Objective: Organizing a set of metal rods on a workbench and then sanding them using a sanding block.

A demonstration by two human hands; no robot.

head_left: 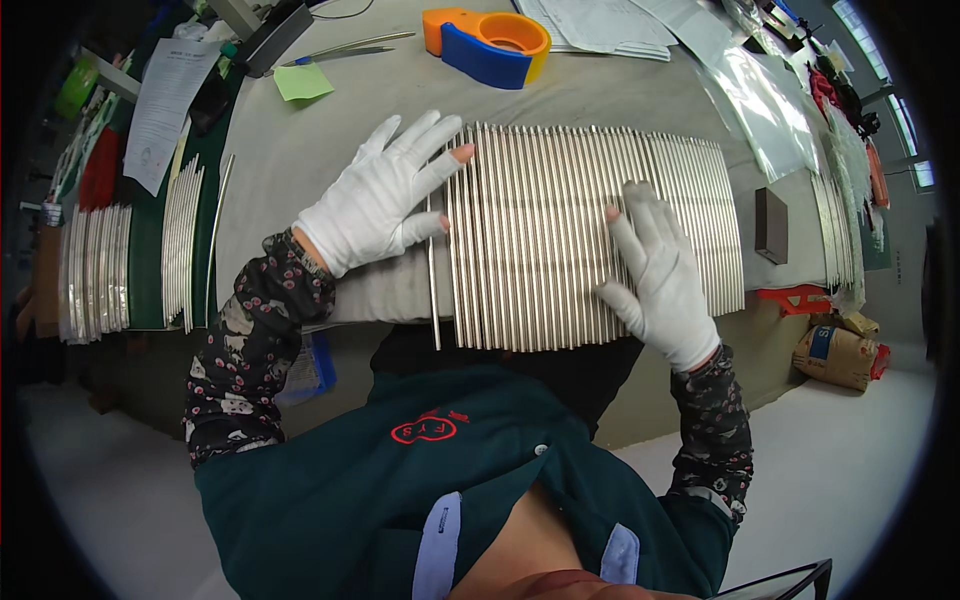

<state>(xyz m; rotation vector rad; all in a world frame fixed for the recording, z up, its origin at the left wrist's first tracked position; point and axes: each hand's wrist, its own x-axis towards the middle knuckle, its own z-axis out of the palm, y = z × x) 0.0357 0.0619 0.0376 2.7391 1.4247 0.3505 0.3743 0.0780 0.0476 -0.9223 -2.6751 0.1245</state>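
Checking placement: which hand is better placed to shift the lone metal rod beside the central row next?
Likely the left hand: it's beside that metal rod, while the right hand rests farther off, on the central row.

Dozens of slim metal rods [550, 240] lie side by side across a grey-topped workbench [340, 125] in what is plainly a workshop or factory production area, with further bundles of rods [97, 270] lined up at left. A person in a dark green work shirt [310, 500], patterned oversleeves [235, 385] and white gloves [365, 205] is at the bench, where a tape dispenser [487, 64], loose papers [600, 25] and clear plastic sheeting [768, 115] share the surface. A brown sack [838, 357] sits low at right; the bright panes [864, 42] beyond, warped at the view's edge, are probably windows.
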